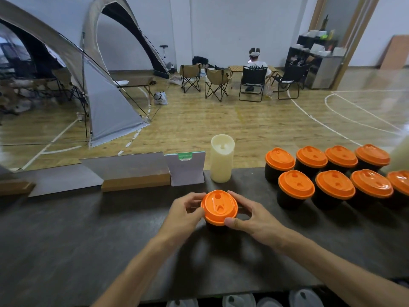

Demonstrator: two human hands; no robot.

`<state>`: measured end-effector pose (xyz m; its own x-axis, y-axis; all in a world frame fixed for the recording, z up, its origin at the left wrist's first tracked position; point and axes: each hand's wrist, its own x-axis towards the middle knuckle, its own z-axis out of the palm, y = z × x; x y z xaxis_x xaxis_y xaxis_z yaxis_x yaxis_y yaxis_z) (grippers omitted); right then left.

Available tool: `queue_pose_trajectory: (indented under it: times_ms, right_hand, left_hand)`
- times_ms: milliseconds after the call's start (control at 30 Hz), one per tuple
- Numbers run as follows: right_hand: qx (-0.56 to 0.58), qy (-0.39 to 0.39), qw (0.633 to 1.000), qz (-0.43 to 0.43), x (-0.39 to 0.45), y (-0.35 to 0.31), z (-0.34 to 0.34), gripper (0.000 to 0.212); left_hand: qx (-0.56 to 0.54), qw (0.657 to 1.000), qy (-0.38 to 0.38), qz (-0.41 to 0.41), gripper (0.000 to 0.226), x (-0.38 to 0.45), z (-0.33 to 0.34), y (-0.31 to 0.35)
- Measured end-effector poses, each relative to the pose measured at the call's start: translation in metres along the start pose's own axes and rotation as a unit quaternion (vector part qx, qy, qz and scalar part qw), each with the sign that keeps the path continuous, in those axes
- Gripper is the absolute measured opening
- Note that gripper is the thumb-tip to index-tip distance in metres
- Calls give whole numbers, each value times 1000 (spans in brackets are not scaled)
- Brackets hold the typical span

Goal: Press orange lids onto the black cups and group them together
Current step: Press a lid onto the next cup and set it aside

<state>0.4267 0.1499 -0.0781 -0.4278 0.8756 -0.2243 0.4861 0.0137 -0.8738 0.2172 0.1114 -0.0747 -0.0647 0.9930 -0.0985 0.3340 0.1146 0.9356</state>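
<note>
An orange lid (219, 207) sits on a black cup (215, 227) in the middle of the dark table (88, 240). My left hand (183, 214) grips the lid's left rim with curled fingers and thumb. My right hand (250, 216) grips its right rim, thumb at the front edge. The cup's body is mostly hidden under the lid and hands. At the right, several black cups with orange lids (332, 185) stand grouped in two rows.
A cream cylinder lamp (222, 158) stands behind the cup at the table's far edge. Grey card stands on wooden bases (135, 171) line the far edge at left. Beyond lie a wooden floor, a tent, folding chairs and a seated person.
</note>
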Motion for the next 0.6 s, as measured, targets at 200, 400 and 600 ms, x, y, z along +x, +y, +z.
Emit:
queue_pose_trajectory:
  times_ms: [200,400,600]
  right_hand:
    - [-21,-7,1000,-1,4,2,-2,101]
    - [-47,-18,999,-10,6,1,-6,94]
    - [-102,-26,994,-20,6,-8,-12,91]
  left_hand:
    - [63,995,-67,-47,4,37,-21,19]
    - [150,978,-128,-67,28,66,-19,37]
    - [164,980,-73,-85,38,68,-10,35]
